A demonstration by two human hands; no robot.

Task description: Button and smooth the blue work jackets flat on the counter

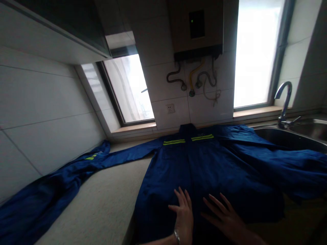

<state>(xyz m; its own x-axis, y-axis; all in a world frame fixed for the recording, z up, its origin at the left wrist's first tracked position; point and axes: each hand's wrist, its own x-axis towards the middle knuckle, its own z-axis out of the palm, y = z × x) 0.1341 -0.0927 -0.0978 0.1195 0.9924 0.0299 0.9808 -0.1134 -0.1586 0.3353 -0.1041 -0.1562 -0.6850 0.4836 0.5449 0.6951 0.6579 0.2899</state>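
Observation:
A dark blue work jacket with yellow-green reflective strips on its chest is spread over the counter, collar toward the wall. My left hand, with a silver bracelet at the wrist, is over the lower front of the jacket, its fingers spread. To its right, my right hand is also open over the lower front, fingers apart and slightly blurred. Neither hand grips the cloth; whether the palms press on it I cannot tell. One jacket sleeve stretches left toward another blue garment with a reflective strip.
The pale counter shows between the garments. At the right, a sink with a chrome faucet lies beside the jacket's right side. A water heater with pipes hangs on the wall between two windows. A cabinet overhangs the left.

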